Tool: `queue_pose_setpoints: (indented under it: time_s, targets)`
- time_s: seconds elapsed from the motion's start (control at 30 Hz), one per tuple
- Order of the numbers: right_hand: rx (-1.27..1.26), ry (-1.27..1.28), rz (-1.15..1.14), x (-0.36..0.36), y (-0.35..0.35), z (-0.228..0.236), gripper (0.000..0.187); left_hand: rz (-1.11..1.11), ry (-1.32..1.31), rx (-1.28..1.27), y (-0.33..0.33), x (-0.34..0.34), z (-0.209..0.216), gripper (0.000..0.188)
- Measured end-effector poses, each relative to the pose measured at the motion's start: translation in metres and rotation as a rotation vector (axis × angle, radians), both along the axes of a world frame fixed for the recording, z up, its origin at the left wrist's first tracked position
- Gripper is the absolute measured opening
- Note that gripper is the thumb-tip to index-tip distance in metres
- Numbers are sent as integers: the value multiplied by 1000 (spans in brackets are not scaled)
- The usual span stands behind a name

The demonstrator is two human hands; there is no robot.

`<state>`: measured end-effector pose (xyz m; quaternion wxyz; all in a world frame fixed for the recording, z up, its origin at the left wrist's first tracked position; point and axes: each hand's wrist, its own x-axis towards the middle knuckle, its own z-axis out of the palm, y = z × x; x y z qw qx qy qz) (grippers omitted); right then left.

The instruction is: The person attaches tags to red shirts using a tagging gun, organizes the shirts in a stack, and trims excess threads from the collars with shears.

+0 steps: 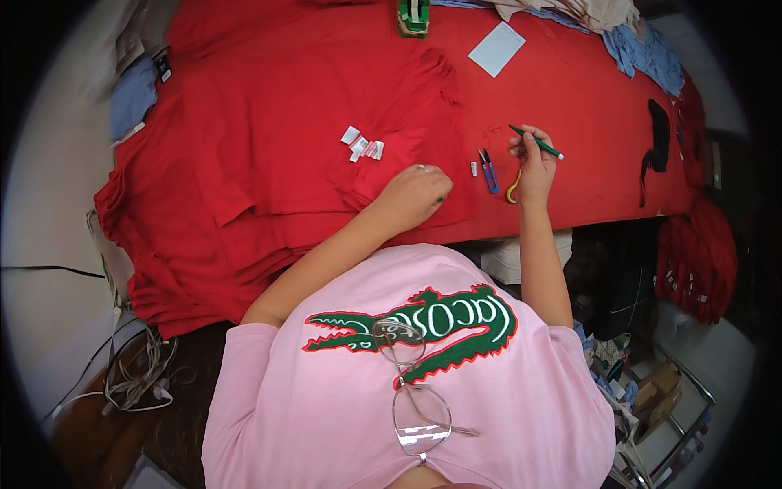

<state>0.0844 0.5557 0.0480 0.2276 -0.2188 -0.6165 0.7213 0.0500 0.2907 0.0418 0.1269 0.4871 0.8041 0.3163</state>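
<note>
My right hand (pixel 535 167) is closed around a slim green pen (pixel 544 147), its dark tip pointing up and to the left over the red cloth. A yellow curved piece (pixel 512 187) shows beside that wrist; whether the hand holds it is unclear. Just left of it lie blue-handled thread snips (pixel 490 174) and a small white label (pixel 473 169). My left hand (pixel 417 196) rests with curled fingers on the edge of the red garments (pixel 285 138). A small dark green thing, perhaps a pen cap, shows at its fingers. Several white labels (pixel 358 147) lie on the garments beyond it.
A red cloth (pixel 603 106) covers the table. At the back are a white paper (pixel 497 49), a green box (pixel 413 19) and light blue clothes (pixel 643 57). A black strap-like thing (pixel 656 138) lies at right. Tangled cables (pixel 138 379) lie at lower left.
</note>
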Motion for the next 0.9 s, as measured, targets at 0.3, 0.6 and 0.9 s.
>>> queue_pose_setpoints:
  time_s: [0.3, 0.6, 0.9]
  targets:
    - [21, -91, 148, 55, 3, -9, 15, -118, 148, -75, 74, 37, -72, 30]
    - [-257, -21, 405, 11, -22, 1, 15, 661, -314, 552, -14, 31, 11, 26]
    - [-709, 1, 589, -78, -146, -26, 16, 1099, -310, 182, -110, 24, 2, 28]
